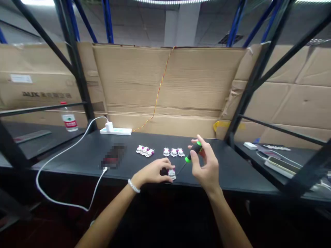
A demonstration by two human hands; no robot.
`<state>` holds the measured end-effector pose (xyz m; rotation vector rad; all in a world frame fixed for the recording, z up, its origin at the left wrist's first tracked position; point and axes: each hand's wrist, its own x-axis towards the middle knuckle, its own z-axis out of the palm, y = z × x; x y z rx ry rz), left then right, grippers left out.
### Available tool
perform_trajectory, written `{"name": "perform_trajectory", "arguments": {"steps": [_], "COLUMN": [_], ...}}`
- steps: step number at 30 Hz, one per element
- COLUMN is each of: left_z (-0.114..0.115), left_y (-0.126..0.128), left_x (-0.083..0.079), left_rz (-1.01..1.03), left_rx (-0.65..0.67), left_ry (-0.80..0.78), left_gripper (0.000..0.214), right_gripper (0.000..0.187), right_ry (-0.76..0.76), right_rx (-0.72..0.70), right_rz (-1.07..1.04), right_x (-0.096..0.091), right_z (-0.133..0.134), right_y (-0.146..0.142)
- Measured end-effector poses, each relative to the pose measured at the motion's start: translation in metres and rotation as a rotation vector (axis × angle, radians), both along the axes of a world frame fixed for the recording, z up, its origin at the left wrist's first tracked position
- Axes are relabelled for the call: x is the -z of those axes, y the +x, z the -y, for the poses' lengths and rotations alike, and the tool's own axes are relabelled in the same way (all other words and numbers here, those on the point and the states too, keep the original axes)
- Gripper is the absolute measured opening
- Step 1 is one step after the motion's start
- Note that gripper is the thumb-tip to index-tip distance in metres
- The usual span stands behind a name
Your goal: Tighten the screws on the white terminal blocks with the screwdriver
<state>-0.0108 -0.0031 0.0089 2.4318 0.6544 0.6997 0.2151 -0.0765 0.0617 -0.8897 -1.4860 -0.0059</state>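
Note:
My left hand [155,171] is closed round a small white and purple part [171,174] with a black piece beside it, down on the table near its front edge. In my right hand [206,162] is a screwdriver [193,151] with a black and green handle. Its thin shaft slants down to the left, and the tip is close to the white and purple part; whether they touch I cannot tell. Beyond my hands lie similar white and purple parts, a group of three [173,152] in a row and another cluster [145,151] to the left.
On the black table [232,172], a blurred-out dark item [113,156] has a white cable [62,203] looping over the front edge. A white power strip [116,131] sits at the back before a cardboard wall [165,82]. Metal posts [248,93] flank the table; a bottle [69,120] stands left.

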Motion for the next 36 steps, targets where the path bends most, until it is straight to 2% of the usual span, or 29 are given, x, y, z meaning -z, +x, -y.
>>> {"name": "perform_trajectory", "arguments": {"steps": [7,12,17,21,29,36], "left_z": [0.005,0.008,0.009,0.009,0.007,0.001], "left_y": [-0.005,0.001,0.004,0.007,0.010,0.005], "left_x": [-0.007,-0.009,-0.008,-0.006,-0.006,-0.006], "left_rz": [-0.052,-0.037,-0.024,-0.014,-0.031,-0.089], "left_rx": [0.023,0.000,0.000,0.043,0.023,0.039], "left_ry": [0.044,0.023,0.067,0.138,0.222,0.297], "left_gripper": [0.047,0.021,0.021,0.011,0.022,0.022], "right_gripper": [0.049,0.050,0.049,0.048,0.048,0.049], "right_ry": [0.026,0.020,0.033,0.035,0.040,0.036], "right_rx": [0.030,0.034,0.035,0.037,0.041,0.039], "right_rz": [-0.017,-0.029,-0.029,-0.035,-0.031,-0.027], "right_x": [-0.002,-0.002,-0.003,-0.003,-0.005,-0.006], "right_z": [-0.001,-0.003,-0.002,-0.001,0.000,0.000], "right_y": [0.008,0.012,0.012,0.013,0.014,0.015]}}
